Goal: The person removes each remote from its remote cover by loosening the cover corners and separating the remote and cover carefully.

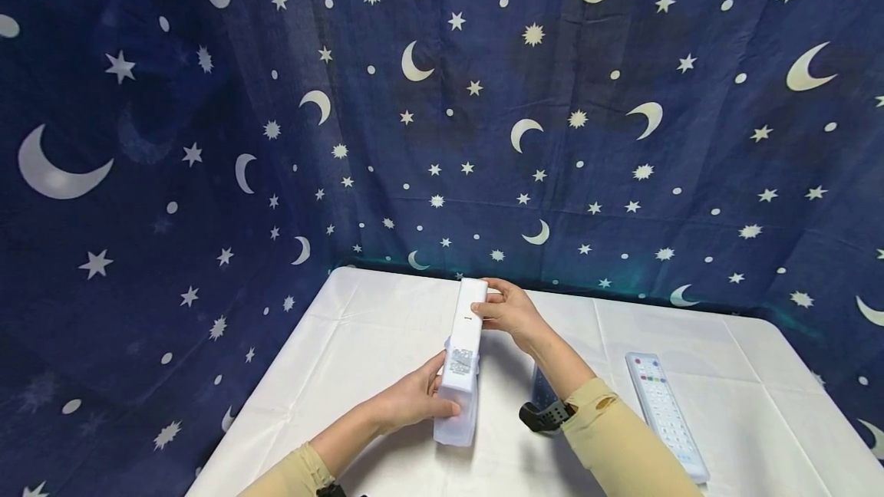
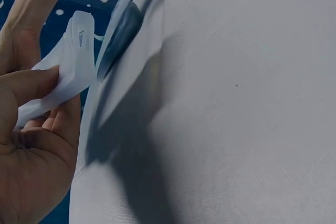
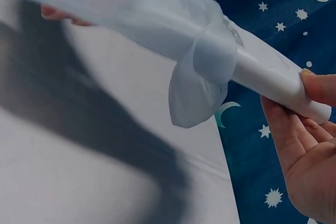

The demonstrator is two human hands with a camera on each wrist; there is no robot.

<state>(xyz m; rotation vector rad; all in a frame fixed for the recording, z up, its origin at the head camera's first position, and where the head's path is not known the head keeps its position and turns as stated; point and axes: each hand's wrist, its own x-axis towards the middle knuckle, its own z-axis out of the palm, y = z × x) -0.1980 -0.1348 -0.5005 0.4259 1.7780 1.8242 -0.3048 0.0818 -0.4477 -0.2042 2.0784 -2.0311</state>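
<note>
A white remote control (image 1: pixel 470 320), its printed back facing up, sits partly inside a translucent silicone cover (image 1: pixel 456 429) above the middle of the table. My left hand (image 1: pixel 410 401) grips the near, covered end, thumb on one side and fingers on the other. At the bare far end, my right hand (image 1: pixel 512 314) pinches the remote between thumb and fingers. In the right wrist view, the cover's loose edge (image 3: pixel 202 90) hangs folded back around the remote's middle. The left wrist view shows the cover's slotted end (image 2: pixel 81 40) sticking out past my left thumb.
On the right of the white-clothed table (image 1: pixel 387 320) lies another remote (image 1: pixel 666 413), pale with coloured buttons. A dark remote (image 1: pixel 543 390) is partly hidden behind my right forearm. A navy curtain (image 1: pixel 483 136) with moons and stars hangs behind the table and to its left.
</note>
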